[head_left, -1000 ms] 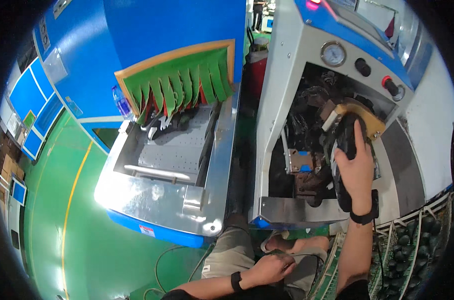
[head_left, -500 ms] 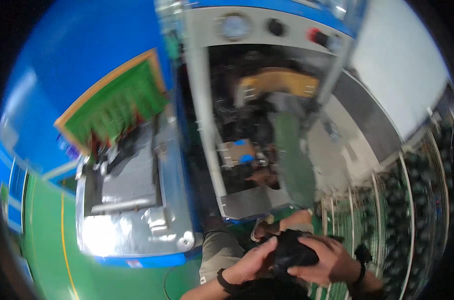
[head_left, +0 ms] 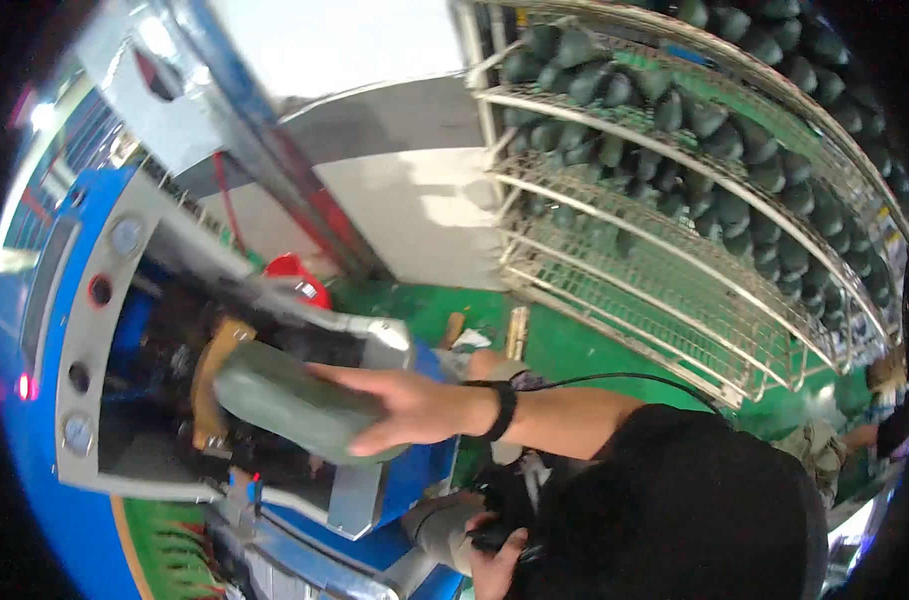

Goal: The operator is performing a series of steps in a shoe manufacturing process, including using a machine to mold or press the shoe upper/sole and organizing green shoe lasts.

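In front of the machine, my right hand (head_left: 406, 402) reaches left and grips the heel end of a dark green shoe last (head_left: 289, 400). Its thumb lies along one side and its fingers along the other. The far end of the last sits against a curved tan-yellow pad (head_left: 212, 385) inside the machine. Low in the picture, my left hand (head_left: 496, 560) is closed on a black piece (head_left: 489, 537), partly hidden and too dark to identify.
The blue and grey machine (head_left: 79, 330) carries gauges and knobs. At the upper right, a white wire rack (head_left: 634, 235) holds many dark green lasts. A red bucket (head_left: 299, 278) stands behind the machine on the green floor. A black cable (head_left: 634, 377) runs near my right forearm.
The view has swung to the right. My right hand has left the black piece held by both hands and now grips the green last; my left hand keeps the black piece low.
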Motion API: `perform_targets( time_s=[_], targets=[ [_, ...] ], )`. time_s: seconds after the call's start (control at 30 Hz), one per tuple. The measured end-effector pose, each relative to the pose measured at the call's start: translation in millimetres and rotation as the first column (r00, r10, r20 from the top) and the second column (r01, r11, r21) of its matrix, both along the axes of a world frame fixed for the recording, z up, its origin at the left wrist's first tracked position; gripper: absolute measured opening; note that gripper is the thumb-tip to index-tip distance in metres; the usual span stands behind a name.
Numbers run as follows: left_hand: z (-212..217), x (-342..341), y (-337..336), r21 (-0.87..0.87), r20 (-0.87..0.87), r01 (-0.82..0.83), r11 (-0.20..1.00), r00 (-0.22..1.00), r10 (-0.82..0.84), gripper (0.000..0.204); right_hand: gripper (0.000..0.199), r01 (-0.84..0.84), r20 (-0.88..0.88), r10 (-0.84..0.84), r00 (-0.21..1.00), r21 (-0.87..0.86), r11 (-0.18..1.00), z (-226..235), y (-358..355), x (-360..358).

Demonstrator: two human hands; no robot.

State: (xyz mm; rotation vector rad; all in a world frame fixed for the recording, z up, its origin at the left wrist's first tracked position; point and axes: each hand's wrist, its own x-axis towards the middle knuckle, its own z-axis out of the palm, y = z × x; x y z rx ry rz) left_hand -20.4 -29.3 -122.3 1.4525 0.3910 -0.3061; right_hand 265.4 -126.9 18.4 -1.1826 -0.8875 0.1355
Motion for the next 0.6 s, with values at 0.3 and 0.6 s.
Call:
perform_targets(
  time_s=[0.3, 0.6],
  targets=[
    [46.7, 57.3, -14.2, 0.129, -0.416, 0.072, 0.989, 0.909, -0.012, 0.053, 0.06, 0.534, 0.245, -0.956, 0.159, -0.836, -0.125, -186.3, -319.5, -50.1],
    [26.5, 81.2, -57.7, 0.304, -0.136, 0.11, 0.946, 0.988, -0.071, 0.052, 0.045, 0.234, 0.598, -0.794, 0.108, -0.791, -0.565, -379.0, -615.1, 10.2]
  ],
)
